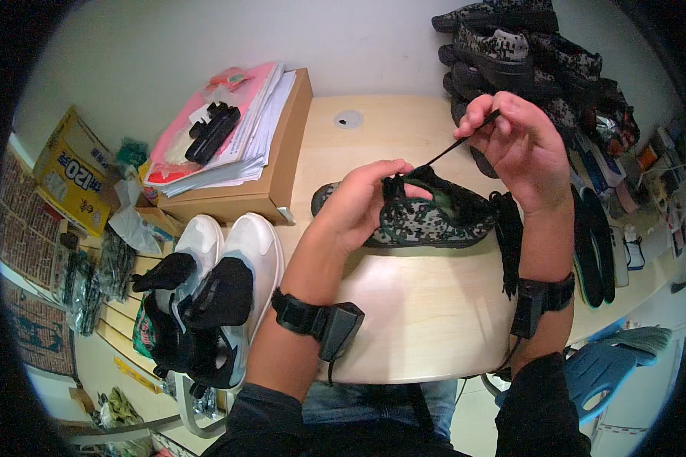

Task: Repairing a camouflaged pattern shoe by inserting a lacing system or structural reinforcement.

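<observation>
A camouflage lace-up shoe (431, 222) lies on the pale wooden table, its toe pointing left. My left hand (362, 199) grips it over the front of the opening, thumb near the eyelets; part of the shoe is hidden behind that hand. From the eyelets a black shoelace (451, 148) runs taut up to the right. My right hand (522, 141) pinches its end between thumb and fingers, raised above the shoe. Just right of the heel hangs a bundle of black laces (508, 236), lying over the table beside my right forearm.
A pile of camouflage shoes (503, 57) stands at the back right. Black insoles (591, 244) lie right of my right forearm. On the left are white sneakers (253, 247) and a cardboard box (286, 152) bearing papers. A blue chair (602, 373) stands at the lower right.
</observation>
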### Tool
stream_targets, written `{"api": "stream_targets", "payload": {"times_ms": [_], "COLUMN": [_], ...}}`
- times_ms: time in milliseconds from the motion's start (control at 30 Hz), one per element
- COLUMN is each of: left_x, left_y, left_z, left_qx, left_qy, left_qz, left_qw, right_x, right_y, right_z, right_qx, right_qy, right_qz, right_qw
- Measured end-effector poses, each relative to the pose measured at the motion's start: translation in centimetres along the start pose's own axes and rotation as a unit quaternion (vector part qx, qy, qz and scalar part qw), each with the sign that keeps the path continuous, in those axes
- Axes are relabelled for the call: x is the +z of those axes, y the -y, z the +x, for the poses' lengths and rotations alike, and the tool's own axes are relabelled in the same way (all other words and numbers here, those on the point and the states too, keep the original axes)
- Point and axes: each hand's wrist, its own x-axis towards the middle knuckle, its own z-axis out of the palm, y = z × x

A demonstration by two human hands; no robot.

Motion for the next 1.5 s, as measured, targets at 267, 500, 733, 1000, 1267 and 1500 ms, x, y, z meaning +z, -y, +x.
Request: {"api": "stream_targets", "payload": {"times_ms": [267, 500, 733, 1000, 1267, 1500], "left_x": [0.0, 0.4, -0.2, -1.1, 0.1, 0.5], "left_y": [-0.1, -0.6, -0.1, 0.2, -0.3, -0.9], "left_z": [-0.4, -0.8, -0.4, 0.1, -0.6, -1.4], "left_qx": [-0.003, -0.006, 0.015, 0.048, 0.133, 0.183], "left_qy": [-0.038, -0.039, -0.065, -0.062, -0.029, -0.038], "left_qz": [-0.055, -0.08, -0.017, 0.02, 0.047, 0.114], "left_qw": [0.998, 0.996, 0.998, 0.997, 0.99, 0.976], "right_x": [-0.4, -0.7, 0.7, 1.4, 1.3, 1.6], "right_y": [2.1, 2.8, -2.4, -3.4, -4.1, -3.5], "right_z": [0.0, -0.8, -0.3, -0.7, -1.0, -0.6], "right_qx": [-0.042, 0.031, 0.101, 0.201, 0.188, 0.209], "right_qy": [-0.021, -0.102, 0.011, 0.14, 0.16, 0.264], "right_qz": [0.287, -0.185, -0.603, -0.681, -0.698, -0.636], "right_qw": [0.957, 0.977, 0.791, 0.69, 0.673, 0.695]}}
